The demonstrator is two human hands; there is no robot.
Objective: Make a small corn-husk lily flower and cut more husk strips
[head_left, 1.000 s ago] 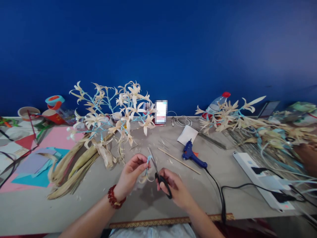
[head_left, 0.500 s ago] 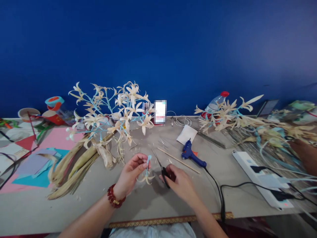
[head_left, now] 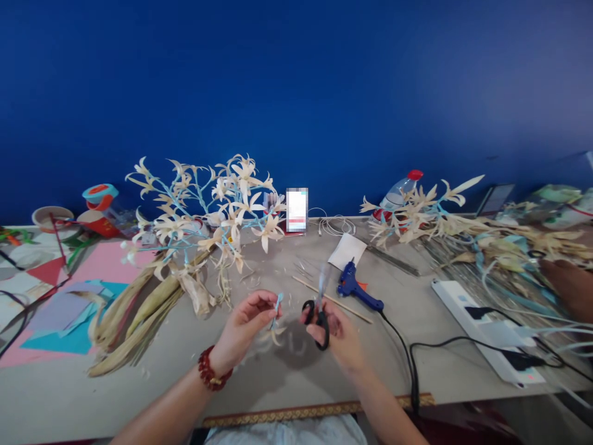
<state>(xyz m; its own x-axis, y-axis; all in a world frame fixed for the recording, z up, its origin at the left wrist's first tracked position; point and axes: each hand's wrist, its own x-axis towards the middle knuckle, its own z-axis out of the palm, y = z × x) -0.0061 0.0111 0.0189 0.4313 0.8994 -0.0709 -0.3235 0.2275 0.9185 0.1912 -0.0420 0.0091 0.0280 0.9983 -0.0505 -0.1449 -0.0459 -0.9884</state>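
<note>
My left hand (head_left: 256, 315), with a red bead bracelet at the wrist, pinches a small handmade flower (head_left: 277, 335) by its blue-wrapped stem. The pale petals hang downward below my fingers. In my right hand (head_left: 339, 330) is a pair of scissors (head_left: 320, 315) with black handles, its blades blurred and pointing up and away from me. The scissors are apart from the flower. Beyond my left hand stands a branching spray of cream flowers (head_left: 245, 204) on blue stems. Tiny pale scraps lie on the table under my hands.
A blue glue gun (head_left: 356, 287) lies right of my right hand, near a wooden stick (head_left: 354, 308) and a white pad (head_left: 346, 250). A power strip (head_left: 482, 340) with cables lies further right. Dried husks (head_left: 143, 315) and coloured paper (head_left: 60, 327) lie left. Another person's hand (head_left: 567, 284) shows at far right.
My right hand has turned the scissors upright and drawn them slightly right, away from the flower. My left hand keeps the flower in nearly the same place.
</note>
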